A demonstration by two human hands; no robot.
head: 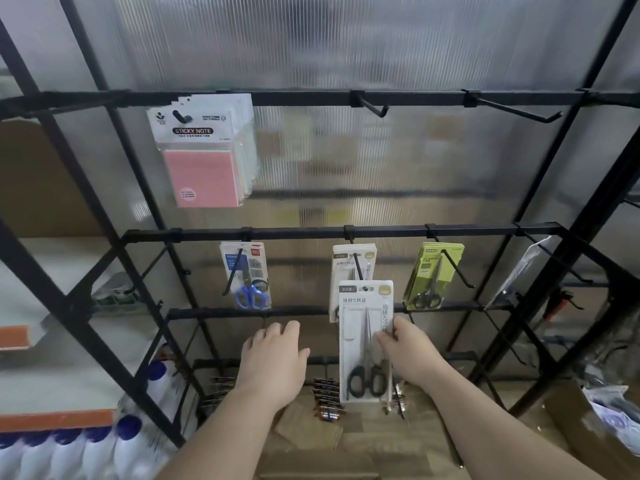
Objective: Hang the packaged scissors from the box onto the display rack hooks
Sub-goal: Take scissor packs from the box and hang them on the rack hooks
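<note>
A white card pack of black-handled scissors [360, 337] hangs by its hole on the tip of the middle hook [358, 271] of the black rack. My right hand [407, 348] pinches the pack's right edge. More white packs [349, 261] sit further back on the same hook. My left hand [273, 355] hovers lower left of the pack, fingers relaxed, holding nothing. Blue-handled scissors packs [247, 271] hang on the hook to the left, green packs [433, 275] on the hook to the right. The box is partly seen at lower right [568, 424].
Pink sticky note packs [204, 150] hang on the upper bar. Two bare hooks [375, 107] [519, 110] stick out of that bar to the right. Small items hang on low hooks [325, 393]. White bottles with blue caps [131, 441] stand at lower left.
</note>
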